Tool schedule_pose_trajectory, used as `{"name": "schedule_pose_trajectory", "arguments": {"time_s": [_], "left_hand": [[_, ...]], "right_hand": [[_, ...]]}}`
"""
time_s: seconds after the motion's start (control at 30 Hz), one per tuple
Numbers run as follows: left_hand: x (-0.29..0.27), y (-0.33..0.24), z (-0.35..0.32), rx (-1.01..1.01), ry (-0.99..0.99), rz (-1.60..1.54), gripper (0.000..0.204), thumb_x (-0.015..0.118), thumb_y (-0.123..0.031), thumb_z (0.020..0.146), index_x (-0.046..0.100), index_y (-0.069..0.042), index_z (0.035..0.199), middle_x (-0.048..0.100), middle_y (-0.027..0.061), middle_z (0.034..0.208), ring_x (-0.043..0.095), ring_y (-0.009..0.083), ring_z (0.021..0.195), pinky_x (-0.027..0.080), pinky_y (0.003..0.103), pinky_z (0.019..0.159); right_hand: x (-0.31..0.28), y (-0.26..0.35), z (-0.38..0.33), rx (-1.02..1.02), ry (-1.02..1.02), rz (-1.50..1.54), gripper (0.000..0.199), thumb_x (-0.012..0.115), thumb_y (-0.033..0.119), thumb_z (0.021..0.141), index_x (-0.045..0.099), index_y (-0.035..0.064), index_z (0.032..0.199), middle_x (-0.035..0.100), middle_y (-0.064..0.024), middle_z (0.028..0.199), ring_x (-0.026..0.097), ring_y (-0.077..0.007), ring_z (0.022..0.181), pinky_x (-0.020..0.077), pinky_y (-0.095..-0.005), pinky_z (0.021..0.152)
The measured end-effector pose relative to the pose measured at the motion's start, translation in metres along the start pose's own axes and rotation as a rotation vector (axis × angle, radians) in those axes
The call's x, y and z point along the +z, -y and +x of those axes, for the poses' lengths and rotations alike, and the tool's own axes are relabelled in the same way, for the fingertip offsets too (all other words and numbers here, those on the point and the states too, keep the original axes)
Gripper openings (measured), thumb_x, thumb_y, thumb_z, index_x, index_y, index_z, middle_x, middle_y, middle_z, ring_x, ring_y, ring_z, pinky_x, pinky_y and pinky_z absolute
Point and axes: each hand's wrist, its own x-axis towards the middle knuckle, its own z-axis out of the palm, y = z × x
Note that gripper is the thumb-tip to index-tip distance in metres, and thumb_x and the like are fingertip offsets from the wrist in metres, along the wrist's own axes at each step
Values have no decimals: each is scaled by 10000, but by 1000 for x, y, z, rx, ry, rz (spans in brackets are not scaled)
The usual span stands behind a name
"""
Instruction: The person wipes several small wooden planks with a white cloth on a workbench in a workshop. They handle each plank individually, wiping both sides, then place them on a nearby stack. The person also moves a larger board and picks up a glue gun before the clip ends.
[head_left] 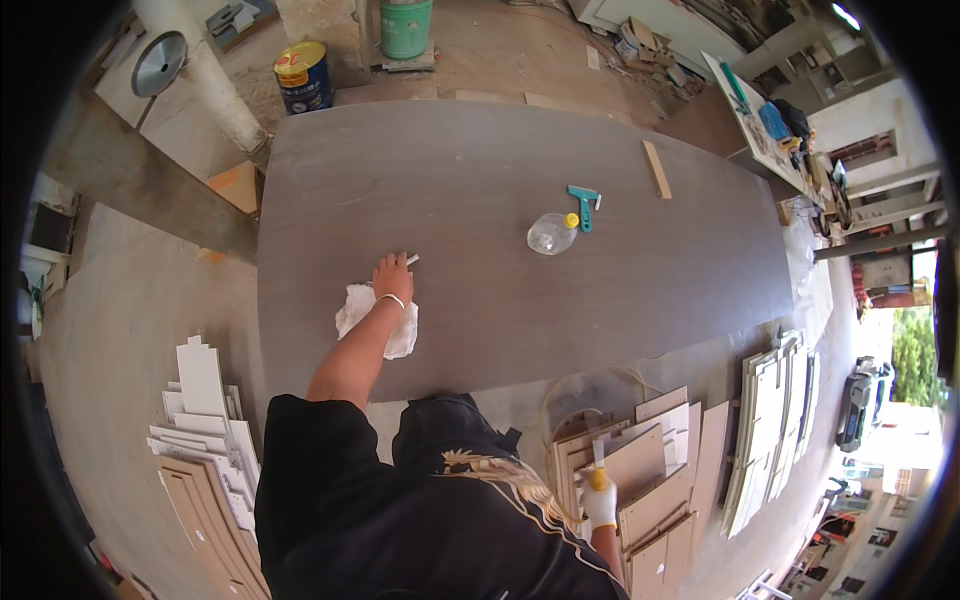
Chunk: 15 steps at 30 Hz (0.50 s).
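My bare left hand, with a white band at the wrist, presses down on the dark grey board. Its fingers are curled over the upper end of a crumpled white cloth. A small whitish bit sticks out beside the fingertips. My right hand wears a white glove and is held low, off the board's near edge. It grips a scraper with a yellow handle and a pale blade pointing up, somewhat blurred. Right of centre on the board lie a clear plastic bottle with a yellow cap and a teal scraper.
A wooden strip lies at the board's far right. Stacked panels stand on the floor at left and near my right hand. Behind the board are a blue-yellow drum, a green bucket and a pale post.
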Motion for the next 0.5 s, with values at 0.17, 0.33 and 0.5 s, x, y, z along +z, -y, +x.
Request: {"name": "schedule_pose_trajectory", "arguments": {"time_s": [0.17,0.33,0.5], "left_hand": [[5,-3,14,-35,17,97,244,735,-194,911,650,-97,1118,631,92,1168,582,297,1186,455,469,1013],[4,15,-5,-102,-189,-25,204,724,-174,922,594,-94,1058,629,103,1176,559,332,1205,388,513,1094],[9,44,-33,-36,-215,-98,233,687,-140,949,536,-79,1116,558,140,1364,492,358,1323,311,577,1214]], "right_hand": [[71,64,31,-111,238,-506,264,675,268,952,748,62,1101,739,-253,968,708,-459,948,552,-506,816],[156,146,114,-40,296,-665,422,645,440,934,773,44,1005,744,-272,971,714,-455,989,555,-554,872],[209,250,177,-225,163,-415,322,642,297,924,750,14,1036,738,-260,854,736,-446,788,581,-513,729]]}}
